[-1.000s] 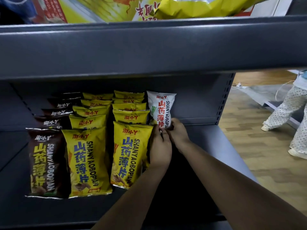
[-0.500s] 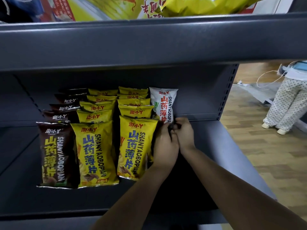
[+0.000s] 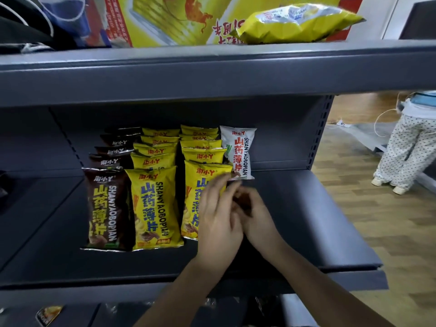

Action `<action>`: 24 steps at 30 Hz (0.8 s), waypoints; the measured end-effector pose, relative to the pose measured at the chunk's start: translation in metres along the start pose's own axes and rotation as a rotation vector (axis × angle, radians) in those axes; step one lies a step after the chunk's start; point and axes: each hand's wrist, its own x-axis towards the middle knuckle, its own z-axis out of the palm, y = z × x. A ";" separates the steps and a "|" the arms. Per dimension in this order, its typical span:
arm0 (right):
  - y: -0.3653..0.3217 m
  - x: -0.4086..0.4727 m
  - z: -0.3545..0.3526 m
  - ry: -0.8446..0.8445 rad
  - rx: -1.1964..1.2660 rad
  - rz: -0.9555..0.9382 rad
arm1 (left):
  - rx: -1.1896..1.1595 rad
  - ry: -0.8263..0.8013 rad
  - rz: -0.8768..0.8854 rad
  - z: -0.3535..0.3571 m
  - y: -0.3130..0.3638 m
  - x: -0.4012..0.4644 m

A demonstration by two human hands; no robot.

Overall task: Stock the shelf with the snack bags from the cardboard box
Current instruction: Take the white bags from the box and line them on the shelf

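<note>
A white snack bag (image 3: pixel 238 152) stands upright at the back of the grey middle shelf (image 3: pixel 306 220), to the right of the rows. Two rows of yellow snack bags (image 3: pixel 153 206) and one row of brown snack bags (image 3: pixel 106 208) stand left of it. My left hand (image 3: pixel 217 215) hovers in front of the right yellow row with its fingers spread and empty. Close beside it, my right hand (image 3: pixel 257 213) is partly hidden by the left, its fingers loosely curled, with nothing seen in it. Both hands are a little in front of the white bag and do not touch it.
The top shelf (image 3: pixel 212 72) overhangs the work area and carries a red and yellow printed carton (image 3: pixel 177 20) and a big yellow bag (image 3: pixel 297 22). A person in dotted trousers (image 3: pixel 410 149) stands on the wooden floor at right. Dark packets (image 3: pixel 49 315) lie on the shelf below.
Both hands have let go of the white bag's bottom edge and drawn back toward me. The left hand's fingers have spread. The bag stays standing at the back.
</note>
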 end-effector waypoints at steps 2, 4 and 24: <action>-0.001 -0.008 0.009 -0.113 -0.066 0.045 | 0.107 0.041 -0.081 -0.007 -0.010 -0.006; -0.001 -0.013 0.017 -0.188 -0.177 0.063 | 0.187 0.032 -0.176 -0.011 -0.021 -0.013; -0.011 -0.005 0.036 -0.200 -0.360 0.027 | 0.127 0.030 -0.495 -0.005 -0.031 -0.020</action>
